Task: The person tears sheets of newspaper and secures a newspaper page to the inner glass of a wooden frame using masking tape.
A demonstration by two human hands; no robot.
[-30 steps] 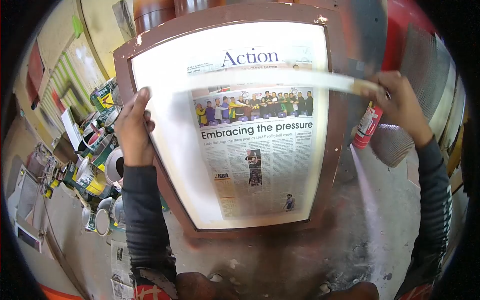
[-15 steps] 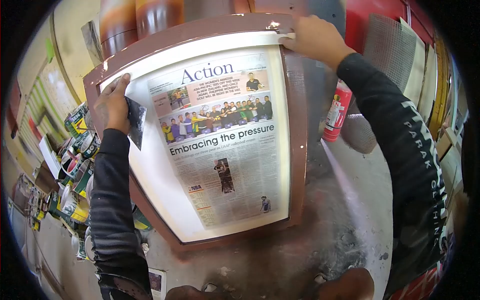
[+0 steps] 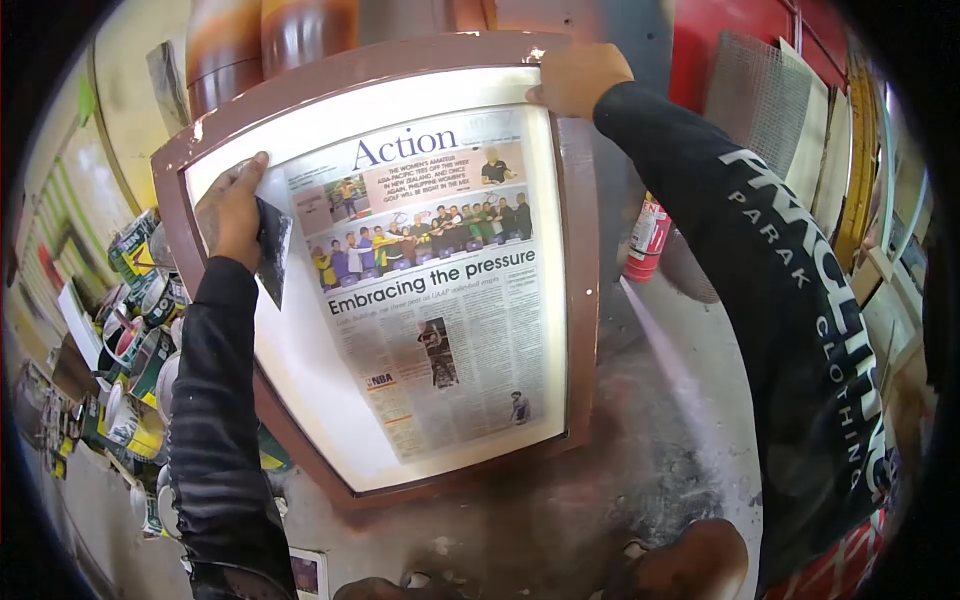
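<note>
A brown frame (image 3: 583, 330) stands tilted in front of me around a pale panel. A newspaper page (image 3: 480, 340) headed "Action" lies on that panel. Along the panel's top edge runs a wide white strip (image 3: 400, 97), possibly tape. My right hand (image 3: 587, 82) is closed at the strip's right end, by the frame's upper right corner; the fingertips are partly hidden. My left hand (image 3: 230, 212) presses at the upper left, its fingers over the strip's left end. Under its palm and thumb it keeps a dark flat blade-like piece (image 3: 273, 248), pointing down.
Several paint cans (image 3: 135, 420) crowd the floor at left. Two brown cylinders (image 3: 308, 40) stand behind the frame. A red fire extinguisher (image 3: 648, 240) is at right, near a wire mesh sheet (image 3: 755, 95). My knee (image 3: 690, 560) shows below.
My right hand has moved left and slightly down, bringing the strip's end from over the frame into its inner corner. My left hand stays at the upper left with the dark piece.
</note>
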